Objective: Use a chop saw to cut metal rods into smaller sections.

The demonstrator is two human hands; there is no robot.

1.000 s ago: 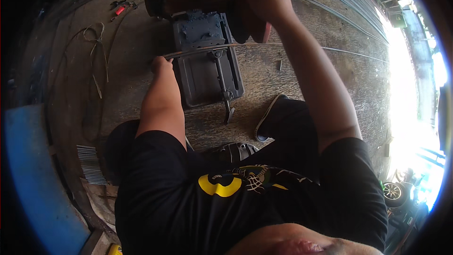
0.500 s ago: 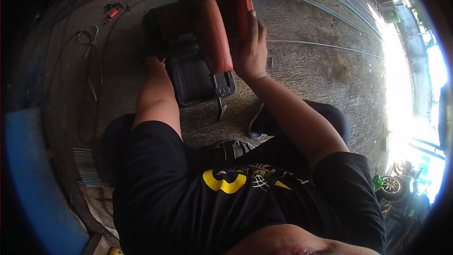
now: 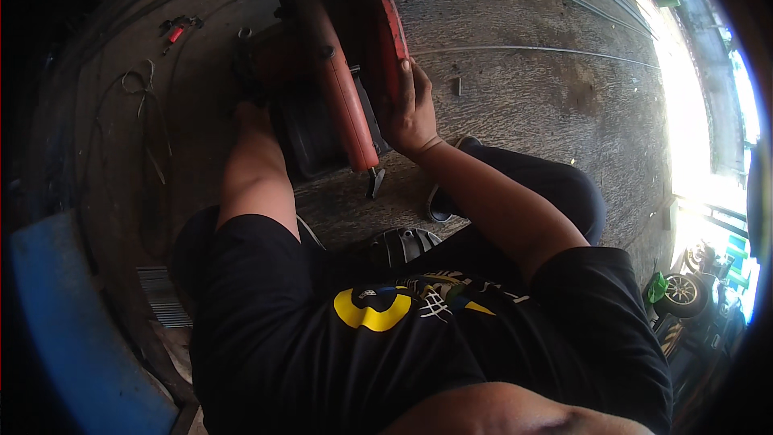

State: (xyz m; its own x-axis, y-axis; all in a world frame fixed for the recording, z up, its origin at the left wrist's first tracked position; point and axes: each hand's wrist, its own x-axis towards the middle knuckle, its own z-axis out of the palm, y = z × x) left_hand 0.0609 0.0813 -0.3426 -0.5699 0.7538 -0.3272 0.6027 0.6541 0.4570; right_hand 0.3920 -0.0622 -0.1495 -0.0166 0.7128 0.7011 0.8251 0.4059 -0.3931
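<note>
Your red and dark cut-off saw (image 3: pixel 334 72) stood on the worn floor (image 3: pixel 515 113) in front of you, a little left of the middle of the view. Your right hand (image 3: pixel 412 117) was against the right side of its round red guard (image 3: pixel 393 20), with the fingers pointing up along the lower rim; part of that hand was turned out of sight, so I could not tell whether it gripped the guard or only pressed on it. Your left hand (image 3: pixel 251 117) was down in shadow at the left of the dark base (image 3: pixel 302 145), too dim to tell whether it was closed on anything. The saw's long red handle (image 3: pixel 342 93) sloped toward you between your two arms, over the base, and a small dark crank (image 3: pixel 375 184) showed just below its near end. Past the guard, a thin rod (image 3: pixel 564 51) ran across the floor to the right, with a small metal piece (image 3: pixel 457 86) lying near it. To the left lay a looped cord (image 3: pixel 145 84) and, farther off, a small red and black tool (image 3: pixel 175 34).
</note>
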